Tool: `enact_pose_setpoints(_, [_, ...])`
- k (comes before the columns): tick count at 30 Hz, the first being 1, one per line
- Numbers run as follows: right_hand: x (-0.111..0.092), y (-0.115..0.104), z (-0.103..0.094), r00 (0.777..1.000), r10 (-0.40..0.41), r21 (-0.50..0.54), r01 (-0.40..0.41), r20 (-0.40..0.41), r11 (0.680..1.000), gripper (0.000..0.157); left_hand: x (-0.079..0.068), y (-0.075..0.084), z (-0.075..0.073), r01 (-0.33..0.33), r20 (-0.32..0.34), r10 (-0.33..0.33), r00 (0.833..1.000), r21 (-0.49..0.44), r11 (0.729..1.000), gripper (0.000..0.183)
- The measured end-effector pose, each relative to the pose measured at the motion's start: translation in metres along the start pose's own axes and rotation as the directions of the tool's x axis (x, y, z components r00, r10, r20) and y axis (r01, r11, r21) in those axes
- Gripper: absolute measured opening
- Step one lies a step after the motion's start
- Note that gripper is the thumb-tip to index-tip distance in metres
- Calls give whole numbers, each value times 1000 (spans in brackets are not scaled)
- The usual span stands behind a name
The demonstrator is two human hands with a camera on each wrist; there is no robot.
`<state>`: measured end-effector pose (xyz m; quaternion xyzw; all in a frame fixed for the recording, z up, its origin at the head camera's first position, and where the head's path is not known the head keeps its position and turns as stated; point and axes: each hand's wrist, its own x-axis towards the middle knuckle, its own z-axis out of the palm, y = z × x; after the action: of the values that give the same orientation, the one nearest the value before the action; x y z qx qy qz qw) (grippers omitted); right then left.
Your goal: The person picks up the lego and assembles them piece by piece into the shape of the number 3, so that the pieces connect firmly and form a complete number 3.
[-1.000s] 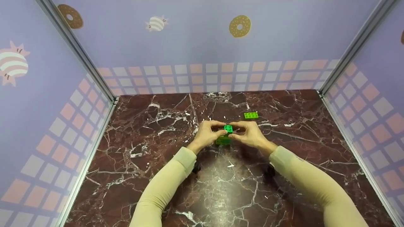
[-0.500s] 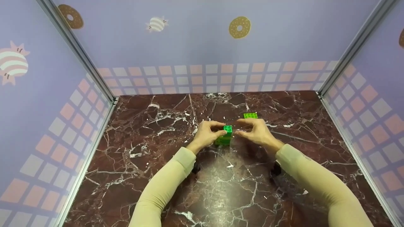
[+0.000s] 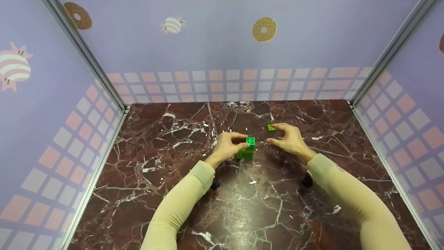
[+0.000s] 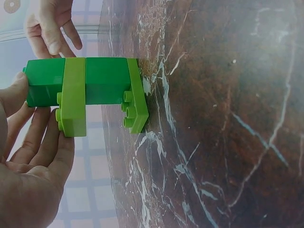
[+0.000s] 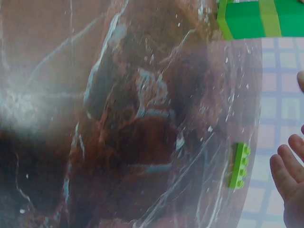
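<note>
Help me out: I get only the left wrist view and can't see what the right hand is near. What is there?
Observer: A loose light green brick lies on the table by the right hand.
Operator: Is that hand touching it?
Observer: It doesn't look so: in the right wrist view, its visible fingers stand apart from the brick, with a gap between.
Operator: My side-on view doesn't show the top face of the stack. What is on it?
Observer: The head view shows four studs there, two by two.
</note>
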<state>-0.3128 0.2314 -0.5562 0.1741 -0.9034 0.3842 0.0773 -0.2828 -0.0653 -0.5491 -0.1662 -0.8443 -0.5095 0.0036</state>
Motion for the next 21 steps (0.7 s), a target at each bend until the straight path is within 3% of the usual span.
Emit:
enact_pose_setpoints(9, [6,23,0,996,92,-59,-92,3,994,68,2,-1,-1,-12,11,12,1000,6,1000,34])
enact_pose_setpoints(21, [26,38,-5,989,145,-200,-136,34,970,67,1,1,-2,-2,16,2,1000,9,1000,33])
